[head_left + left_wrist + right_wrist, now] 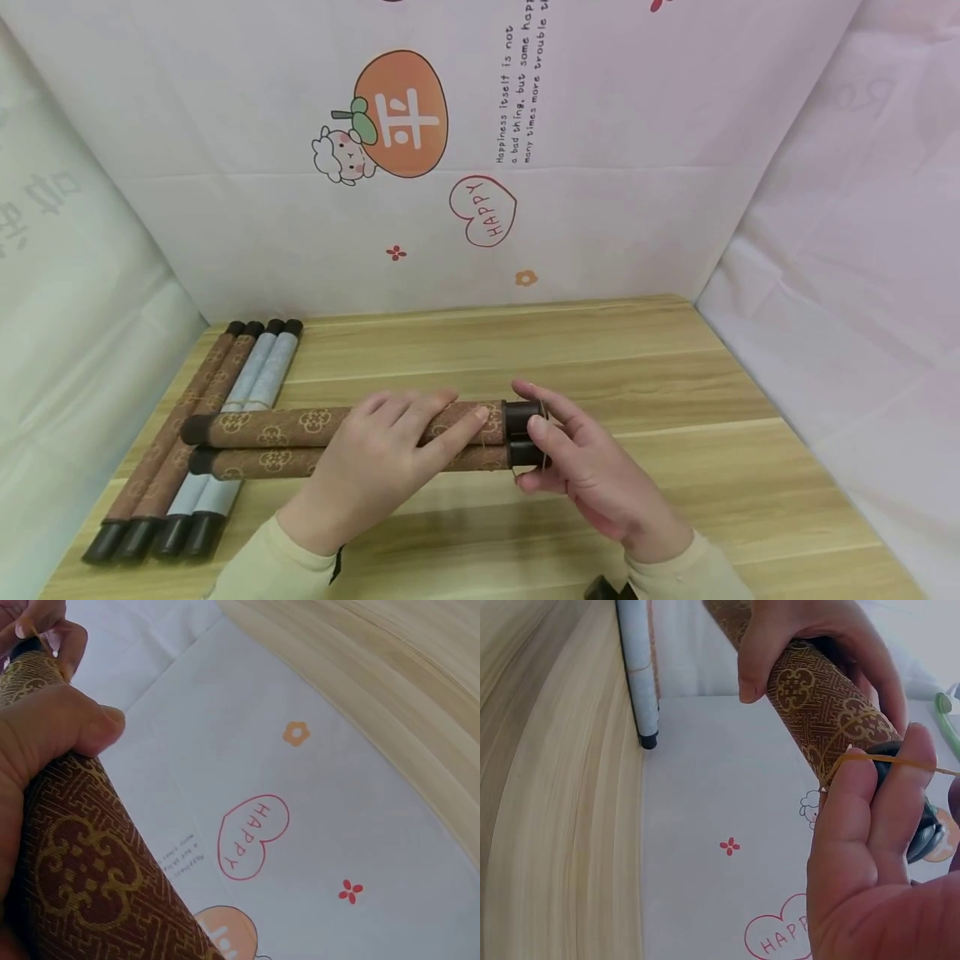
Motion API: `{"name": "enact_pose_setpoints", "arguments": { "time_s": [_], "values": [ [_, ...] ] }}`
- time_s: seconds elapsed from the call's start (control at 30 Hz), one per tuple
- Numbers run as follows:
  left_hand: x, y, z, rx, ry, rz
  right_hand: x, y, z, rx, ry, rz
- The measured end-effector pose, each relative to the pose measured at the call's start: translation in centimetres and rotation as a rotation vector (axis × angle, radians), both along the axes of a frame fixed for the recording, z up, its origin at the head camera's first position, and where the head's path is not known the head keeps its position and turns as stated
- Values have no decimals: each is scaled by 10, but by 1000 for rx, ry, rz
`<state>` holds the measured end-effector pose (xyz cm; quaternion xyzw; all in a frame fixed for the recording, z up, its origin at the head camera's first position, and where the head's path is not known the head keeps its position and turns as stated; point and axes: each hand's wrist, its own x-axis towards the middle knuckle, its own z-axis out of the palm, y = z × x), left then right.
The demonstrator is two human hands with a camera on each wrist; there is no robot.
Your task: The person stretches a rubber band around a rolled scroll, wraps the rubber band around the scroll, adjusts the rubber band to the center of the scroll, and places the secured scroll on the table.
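Two brown scrolls with gold patterns and black end knobs lie side by side in the air over the table, an upper one (288, 427) and a lower one (273, 462). My left hand (378, 458) grips both near their middle, with its thumb along the upper scroll. At the right-hand knobs is my right hand (596, 471), fingers bent around the ends. A thin yellowish rubber band (904, 760) is stretched across the right fingers, and part of it loops around the scroll end. In the left wrist view, one scroll (86, 874) fills the lower left.
At the table's left lie two brown scrolls (161, 450) and two pale blue scrolls (273, 367), side by side. A small black object (606, 588) shows at the bottom edge. White printed cloth (600, 167) stands behind and beside the wooden table (675, 400).
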<state>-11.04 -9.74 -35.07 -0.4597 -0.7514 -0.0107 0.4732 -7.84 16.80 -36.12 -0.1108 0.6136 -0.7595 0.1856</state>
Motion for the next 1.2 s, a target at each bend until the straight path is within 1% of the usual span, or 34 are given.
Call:
{"name": "enact_pose_setpoints", "arguments": {
  "time_s": [0.2,0.33,0.47,0.7,0.8,0.97,1.1,1.2],
  "values": [
    [2,7,0,-18,28,31,-5,-8,-1,137,20,-71],
    [2,11,-1,-16,64,41,-7,-11,-2,188,18,-105],
    [1,15,-3,-7,106,44,-9,-13,-3,196,-23,-125],
    [4,18,-4,-26,116,73,-14,-17,-7,193,-108,-170],
    [5,18,-2,-34,128,67,-16,-17,-9,183,-145,-154],
    [4,18,-1,-24,140,40,-20,-15,-12,164,-190,-94],
    [4,17,-5,-26,114,40,-21,-14,-12,180,-194,-61],
    [4,16,-9,-32,79,53,-22,-15,-13,191,-200,-58]
  ]
}}
